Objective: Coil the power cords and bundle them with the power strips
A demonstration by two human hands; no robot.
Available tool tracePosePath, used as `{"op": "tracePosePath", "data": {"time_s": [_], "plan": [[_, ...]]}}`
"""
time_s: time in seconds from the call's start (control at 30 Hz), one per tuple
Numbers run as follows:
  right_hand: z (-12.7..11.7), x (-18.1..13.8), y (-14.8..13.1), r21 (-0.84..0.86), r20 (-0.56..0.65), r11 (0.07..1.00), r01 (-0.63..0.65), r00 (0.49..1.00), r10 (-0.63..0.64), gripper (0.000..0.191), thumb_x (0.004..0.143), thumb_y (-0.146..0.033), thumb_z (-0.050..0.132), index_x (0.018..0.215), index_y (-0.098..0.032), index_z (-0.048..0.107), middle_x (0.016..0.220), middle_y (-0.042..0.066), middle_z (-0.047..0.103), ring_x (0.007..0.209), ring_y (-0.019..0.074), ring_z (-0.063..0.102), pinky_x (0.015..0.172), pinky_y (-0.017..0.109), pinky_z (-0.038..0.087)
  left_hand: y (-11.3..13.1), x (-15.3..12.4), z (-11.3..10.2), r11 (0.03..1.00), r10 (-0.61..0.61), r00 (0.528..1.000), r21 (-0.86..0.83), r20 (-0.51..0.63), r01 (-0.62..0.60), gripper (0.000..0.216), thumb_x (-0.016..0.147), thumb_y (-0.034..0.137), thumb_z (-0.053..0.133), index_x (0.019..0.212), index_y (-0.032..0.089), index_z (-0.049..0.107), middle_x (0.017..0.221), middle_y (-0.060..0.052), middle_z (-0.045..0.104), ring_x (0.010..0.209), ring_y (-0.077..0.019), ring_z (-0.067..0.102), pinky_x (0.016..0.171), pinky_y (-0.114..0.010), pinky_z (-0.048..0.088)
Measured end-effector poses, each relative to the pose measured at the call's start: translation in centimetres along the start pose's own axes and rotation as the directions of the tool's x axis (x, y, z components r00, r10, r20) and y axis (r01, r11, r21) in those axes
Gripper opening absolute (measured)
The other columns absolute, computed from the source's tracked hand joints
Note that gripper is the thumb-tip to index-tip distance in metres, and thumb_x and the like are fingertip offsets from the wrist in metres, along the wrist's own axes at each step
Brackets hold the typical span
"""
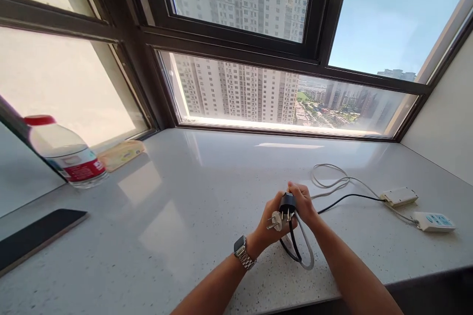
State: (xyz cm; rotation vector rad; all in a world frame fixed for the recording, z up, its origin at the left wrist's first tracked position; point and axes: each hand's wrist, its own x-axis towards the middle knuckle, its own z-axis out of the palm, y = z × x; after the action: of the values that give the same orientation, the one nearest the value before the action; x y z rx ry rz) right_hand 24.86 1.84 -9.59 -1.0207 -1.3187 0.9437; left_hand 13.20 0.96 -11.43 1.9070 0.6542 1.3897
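My left hand (272, 214), with a watch on its wrist, is closed around two power plugs. The white plug (276, 221) points its metal prongs to the left, and the black plug (287, 202) has its prongs facing down toward me. My right hand (302, 203) presses against the left one beside the black plug, its fingers curled over the power cords; what the fingertips grip is partly hidden. Below the hands, a black cord (293, 243) and a white cord (309, 251) hang in loops. Both cords run out to the right along the counter.
Two white power strips (399, 197) (435, 222) lie at the right on the speckled white counter (166, 266). A water bottle (70, 150) with a red cap, a yellowish packet (123, 154) and a dark phone (40, 236) are at the left. Windows (236, 91) stand behind.
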Motion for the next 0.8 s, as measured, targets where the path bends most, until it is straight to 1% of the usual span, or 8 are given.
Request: {"op": "tracePosePath", "data": {"time_s": [0.07,0.13,0.23,0.3,0.43,0.57,0.67,0.8], "plan": [[-0.4,0.1,0.3,-0.036,0.029,0.999,0.001,1.0,0.0,0.06,0.077,-0.072,0.038,0.045,-0.02,0.041,0.039,-0.004,0.034,0.039,0.0082,0.028,0.04,0.023,0.023,-0.4,0.2,-0.1,0.997,-0.07,0.998,-0.042,0.0,0.07,0.025,0.058,0.018,0.068,0.072,0.018,0.048,0.06,0.004,0.051,0.053,-0.0084,0.041,0.054,-0.022,0.037],[-1.2,0.3,0.3,-0.104,0.06,0.993,0.05,0.997,-0.043,0.064,0.08,-0.071,0.034,0.043,-0.019,0.044,0.039,-0.002,0.037,0.038,0.0082,0.03,0.041,0.023,0.024,-0.9,0.5,-0.3,0.966,-0.219,0.976,-0.139,0.003,0.217,0.03,0.057,0.025,0.074,0.064,0.017,0.046,0.056,0.003,0.047,0.051,-0.0077,0.039,0.05,-0.021,0.034],[-3.4,0.4,0.0,-0.244,0.094,0.957,0.159,0.986,-0.14,0.063,0.084,-0.064,0.036,0.04,-0.019,0.041,0.038,-0.003,0.033,0.039,0.0077,0.029,0.044,0.024,0.023,-1.6,1.5,-1.6,0.793,-0.514,0.858,-0.385,-0.006,0.472,0.044,0.056,0.04,0.079,0.06,0.018,0.041,0.049,0.008,0.034,0.043,-0.0041,0.027,0.041,-0.018,0.023],[-5.4,0.2,-0.2,-0.355,0.147,0.91,0.216,0.974,-0.174,0.06,0.086,-0.059,0.036,0.04,-0.02,0.034,0.038,-0.004,0.028,0.039,0.0073,0.024,0.043,0.024,0.02,-1.9,2.4,-3.3,0.642,-0.652,0.758,-0.542,-0.013,0.543,0.051,0.057,0.044,0.079,0.06,0.019,0.035,0.046,0.011,0.024,0.038,-0.002,0.018,0.037,-0.017,0.014],[-10.0,-1.2,0.9,-0.641,0.316,0.674,0.367,0.927,-0.204,0.055,0.09,-0.047,0.034,0.043,-0.02,0.022,0.041,-0.005,0.021,0.04,0.0066,0.015,0.046,0.026,0.014,-2.3,3.8,-8.8,0.505,-0.758,0.643,-0.724,-0.112,0.47,0.048,0.068,0.036,0.075,0.059,0.019,0.03,0.045,0.012,0.023,0.034,-0.0016,0.018,0.033,-0.015,0.014],[-14.6,-3.2,3.7,-0.843,0.397,0.358,0.402,0.913,-0.089,0.058,0.094,-0.045,0.027,0.042,-0.018,0.03,0.04,-0.003,0.027,0.039,0.0075,0.017,0.048,0.028,0.013,-2.7,3.7,-13.4,0.392,-0.822,0.55,-0.847,-0.148,0.359,0.034,0.08,0.03,0.065,0.063,0.017,0.039,0.044,0.01,0.029,0.034,-0.0037,0.028,0.035,-0.015,0.025],[-18.0,-3.4,5.4,-0.926,0.291,0.247,0.285,0.957,-0.01,0.064,0.093,-0.058,0.02,0.045,-0.019,0.038,0.043,0.0,0.039,0.041,0.0099,0.031,0.049,0.026,0.015,-2.9,3.2,-13.0,0.317,-0.849,0.516,-0.888,-0.111,0.332,0.032,0.081,0.031,0.064,0.064,0.017,0.041,0.045,0.009,0.032,0.036,-0.0051,0.034,0.038,-0.017,0.033],[-22.9,-2.1,6.1,-0.976,-0.002,0.218,-0.007,1.0,0.024,0.068,0.086,-0.073,0.016,0.05,-0.02,0.04,0.05,0.004,0.052,0.048,0.0148,0.046,0.05,0.026,0.022,-2.7,3.1,-8.1,0.282,-0.818,0.575,-0.893,-0.033,0.35,0.03,0.081,0.03,0.067,0.064,0.017,0.046,0.048,0.007,0.037,0.042,-0.0076,0.041,0.048,-0.022,0.044]]}}
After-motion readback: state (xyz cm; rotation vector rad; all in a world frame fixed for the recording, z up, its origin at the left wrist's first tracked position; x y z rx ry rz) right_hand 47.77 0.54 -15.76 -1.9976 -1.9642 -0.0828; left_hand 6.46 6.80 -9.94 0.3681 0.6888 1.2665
